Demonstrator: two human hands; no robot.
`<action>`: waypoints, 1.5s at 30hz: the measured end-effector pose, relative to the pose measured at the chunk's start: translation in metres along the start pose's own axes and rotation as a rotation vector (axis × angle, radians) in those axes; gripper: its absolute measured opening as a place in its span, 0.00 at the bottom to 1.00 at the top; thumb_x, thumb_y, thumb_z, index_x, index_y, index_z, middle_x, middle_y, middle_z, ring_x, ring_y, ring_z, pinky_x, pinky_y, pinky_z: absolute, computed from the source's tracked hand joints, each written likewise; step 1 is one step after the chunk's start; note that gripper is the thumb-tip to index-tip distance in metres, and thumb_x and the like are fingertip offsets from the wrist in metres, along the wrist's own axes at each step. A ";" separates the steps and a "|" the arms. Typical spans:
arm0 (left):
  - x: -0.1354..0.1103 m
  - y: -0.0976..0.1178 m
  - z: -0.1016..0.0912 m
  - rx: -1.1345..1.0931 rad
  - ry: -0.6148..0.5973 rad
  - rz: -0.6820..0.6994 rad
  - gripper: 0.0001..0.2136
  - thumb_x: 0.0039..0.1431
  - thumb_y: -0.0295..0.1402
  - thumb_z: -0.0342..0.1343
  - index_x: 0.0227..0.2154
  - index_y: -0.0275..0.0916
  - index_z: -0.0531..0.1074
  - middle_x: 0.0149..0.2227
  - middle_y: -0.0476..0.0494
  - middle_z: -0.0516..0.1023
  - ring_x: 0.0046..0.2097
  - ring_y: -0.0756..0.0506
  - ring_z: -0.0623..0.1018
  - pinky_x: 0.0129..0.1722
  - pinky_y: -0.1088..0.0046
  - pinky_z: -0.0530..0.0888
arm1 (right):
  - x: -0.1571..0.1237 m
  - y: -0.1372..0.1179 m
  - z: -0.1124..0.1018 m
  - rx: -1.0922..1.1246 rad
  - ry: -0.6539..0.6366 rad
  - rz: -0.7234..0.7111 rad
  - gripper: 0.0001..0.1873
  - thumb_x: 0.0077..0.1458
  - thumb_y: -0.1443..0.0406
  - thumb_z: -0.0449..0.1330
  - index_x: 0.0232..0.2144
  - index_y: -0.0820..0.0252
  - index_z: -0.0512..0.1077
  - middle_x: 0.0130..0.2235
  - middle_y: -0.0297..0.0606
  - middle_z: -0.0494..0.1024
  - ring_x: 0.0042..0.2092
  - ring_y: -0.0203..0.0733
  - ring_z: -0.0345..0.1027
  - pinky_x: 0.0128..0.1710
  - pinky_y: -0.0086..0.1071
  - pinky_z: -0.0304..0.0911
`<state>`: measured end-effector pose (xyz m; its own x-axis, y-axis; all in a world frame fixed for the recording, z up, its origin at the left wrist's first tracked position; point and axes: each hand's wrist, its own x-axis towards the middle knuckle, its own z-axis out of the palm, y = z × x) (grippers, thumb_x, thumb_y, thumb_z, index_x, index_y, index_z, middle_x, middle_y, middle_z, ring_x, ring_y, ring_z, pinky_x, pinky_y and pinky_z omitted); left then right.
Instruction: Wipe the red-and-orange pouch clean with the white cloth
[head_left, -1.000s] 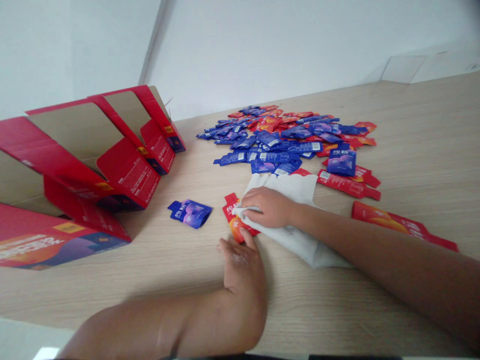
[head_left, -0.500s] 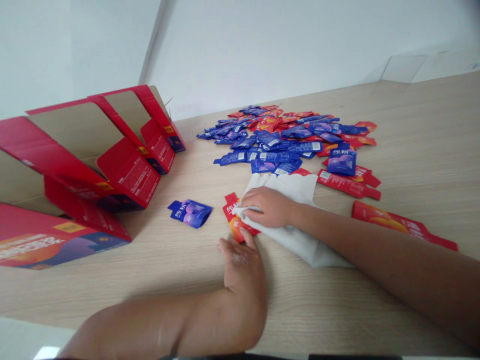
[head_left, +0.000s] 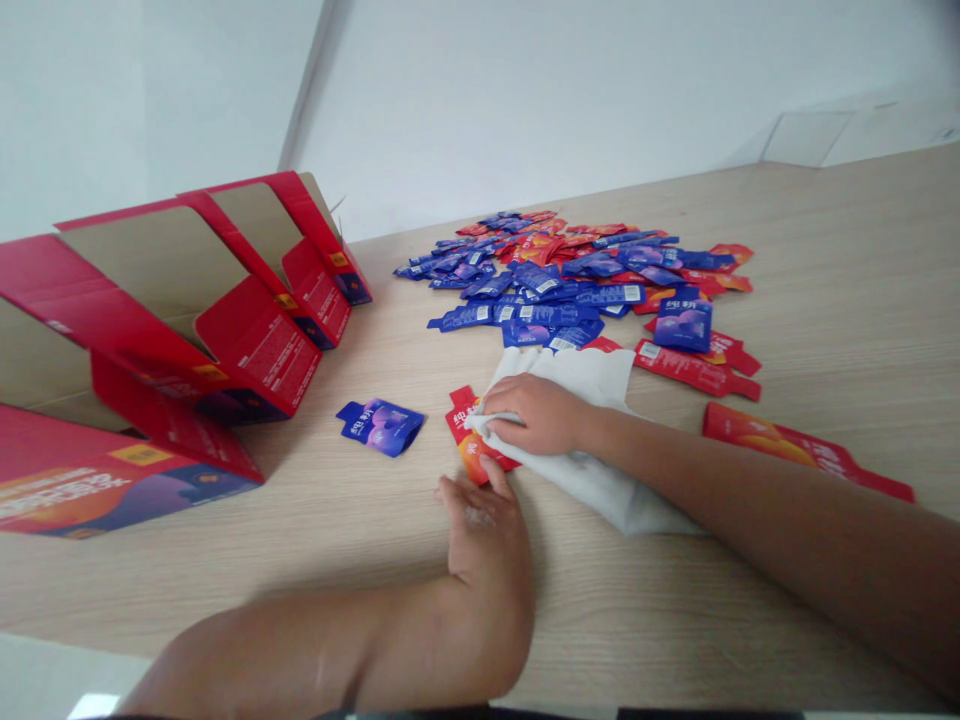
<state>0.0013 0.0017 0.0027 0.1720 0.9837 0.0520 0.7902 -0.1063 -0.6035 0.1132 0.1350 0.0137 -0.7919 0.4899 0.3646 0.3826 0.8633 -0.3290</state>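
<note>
My right hand lies on a white cloth, fingers curled over its left edge, pressing it onto a red pouch on the wooden table. My left hand rests on the table just below, its fingertips touching the red pouch's lower edge; its fingers are mostly hidden from me. A single blue pouch lies apart to the left of both hands.
A heap of several blue and red pouches spreads behind the cloth. One long red pouch lies at the right, beyond my forearm. Open red cardboard boxes stand along the left side. A white wall rises behind the table.
</note>
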 end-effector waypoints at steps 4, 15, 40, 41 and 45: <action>0.001 0.000 0.001 -0.079 -0.024 -0.017 0.24 0.56 0.16 0.38 0.54 0.24 0.66 0.39 0.26 0.81 0.43 0.41 0.80 0.52 0.56 0.71 | 0.000 0.000 0.000 -0.005 0.002 -0.005 0.10 0.57 0.67 0.53 0.32 0.64 0.73 0.34 0.42 0.77 0.38 0.42 0.68 0.40 0.34 0.59; 0.001 0.000 -0.001 0.001 -0.027 0.005 0.23 0.56 0.16 0.37 0.54 0.24 0.66 0.39 0.27 0.81 0.42 0.41 0.80 0.50 0.57 0.72 | 0.001 0.000 0.000 -0.021 -0.007 -0.008 0.10 0.57 0.67 0.52 0.31 0.64 0.73 0.34 0.42 0.77 0.38 0.42 0.68 0.41 0.34 0.59; 0.002 0.000 -0.001 0.105 -0.043 0.018 0.24 0.57 0.17 0.36 0.54 0.25 0.65 0.39 0.28 0.81 0.41 0.42 0.81 0.50 0.59 0.72 | 0.000 0.000 -0.001 -0.007 -0.009 -0.002 0.10 0.57 0.67 0.53 0.31 0.64 0.73 0.34 0.42 0.77 0.38 0.42 0.68 0.40 0.34 0.59; 0.002 0.001 -0.001 0.101 -0.045 0.014 0.24 0.57 0.17 0.36 0.54 0.24 0.65 0.39 0.28 0.81 0.41 0.43 0.81 0.50 0.59 0.72 | 0.000 0.000 -0.001 -0.006 -0.007 -0.002 0.10 0.57 0.67 0.53 0.31 0.64 0.73 0.34 0.42 0.77 0.38 0.42 0.68 0.40 0.34 0.59; 0.001 0.001 -0.001 0.062 -0.047 0.016 0.24 0.57 0.16 0.36 0.54 0.24 0.65 0.40 0.27 0.81 0.42 0.42 0.81 0.51 0.57 0.71 | 0.000 0.000 -0.001 -0.005 0.000 -0.005 0.09 0.57 0.67 0.53 0.30 0.64 0.73 0.34 0.42 0.77 0.37 0.41 0.68 0.40 0.34 0.59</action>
<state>0.0027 0.0029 0.0033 0.1550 0.9879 0.0057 0.7498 -0.1139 -0.6518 0.1129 0.1350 0.0145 -0.7939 0.4854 0.3662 0.3810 0.8665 -0.3226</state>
